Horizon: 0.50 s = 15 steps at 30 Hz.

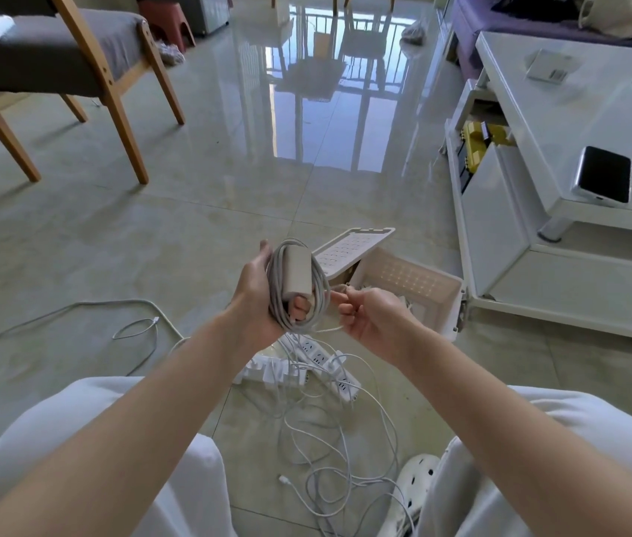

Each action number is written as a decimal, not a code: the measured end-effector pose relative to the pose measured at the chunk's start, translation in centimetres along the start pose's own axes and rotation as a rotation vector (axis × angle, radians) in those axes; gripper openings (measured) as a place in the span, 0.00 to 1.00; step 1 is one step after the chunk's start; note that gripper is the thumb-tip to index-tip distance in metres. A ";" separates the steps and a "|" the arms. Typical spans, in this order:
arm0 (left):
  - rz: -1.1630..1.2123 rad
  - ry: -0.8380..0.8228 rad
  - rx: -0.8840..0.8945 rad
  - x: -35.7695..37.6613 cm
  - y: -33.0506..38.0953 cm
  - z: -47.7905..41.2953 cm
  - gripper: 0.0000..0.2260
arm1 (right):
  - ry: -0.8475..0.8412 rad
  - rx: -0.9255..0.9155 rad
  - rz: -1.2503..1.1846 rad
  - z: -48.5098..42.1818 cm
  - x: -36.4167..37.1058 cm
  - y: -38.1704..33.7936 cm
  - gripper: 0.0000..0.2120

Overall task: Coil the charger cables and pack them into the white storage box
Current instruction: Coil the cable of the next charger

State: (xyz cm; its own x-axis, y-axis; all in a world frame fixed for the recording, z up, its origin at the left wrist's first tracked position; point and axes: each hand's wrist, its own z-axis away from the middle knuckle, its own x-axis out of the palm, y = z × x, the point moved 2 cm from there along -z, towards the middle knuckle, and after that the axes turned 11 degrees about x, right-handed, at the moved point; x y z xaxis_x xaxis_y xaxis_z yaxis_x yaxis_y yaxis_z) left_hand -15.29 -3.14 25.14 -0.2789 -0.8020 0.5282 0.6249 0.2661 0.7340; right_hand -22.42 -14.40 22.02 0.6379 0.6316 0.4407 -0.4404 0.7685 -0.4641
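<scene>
My left hand [258,292] grips a grey charger brick [297,272] with its cable coiled in loops [316,300] around the hand. Just to the right, my right hand [366,313] pinches the loose end of that cable. Behind both hands the white storage box [428,304] stands open on the floor, its perforated lid [349,250] tipped up; some white cable shows inside. Below my hands lie white power strips [322,360] and a tangle of loose white cables [330,439].
Another white cable [136,327] trails across the tiled floor at left. A wooden chair [74,71] stands at back left. A white low table [578,149] with a phone [603,176] fills the right side. My knees and a white clog [417,482] frame the bottom.
</scene>
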 end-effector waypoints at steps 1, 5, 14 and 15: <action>-0.011 -0.022 0.002 0.0 0.1 0.0 0.29 | 0.017 -0.030 0.082 0.1 0.0 0.0 0.09; -0.075 -0.133 0.004 0.0 0.6 0.3 0.22 | 0.057 -0.165 0.274 0.3 0.0 0.0 0.13; -0.012 -0.084 0.124 -0.7 1.0 0.2 0.17 | 0.070 -0.250 0.188 -0.3 -0.9 -1.1 0.10; -0.015 -0.079 0.129 -0.9 1.0 0.1 0.17 | 0.082 -0.262 0.230 -0.4 -0.9 -1.0 0.09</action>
State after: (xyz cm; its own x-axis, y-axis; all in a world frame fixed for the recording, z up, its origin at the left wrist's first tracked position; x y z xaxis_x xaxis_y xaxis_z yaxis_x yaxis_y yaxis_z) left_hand -14.46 -2.13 25.42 -0.3470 -0.7635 0.5446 0.5224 0.3249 0.7884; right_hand -22.33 -15.72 21.79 0.5939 0.7668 0.2434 -0.4087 0.5482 -0.7297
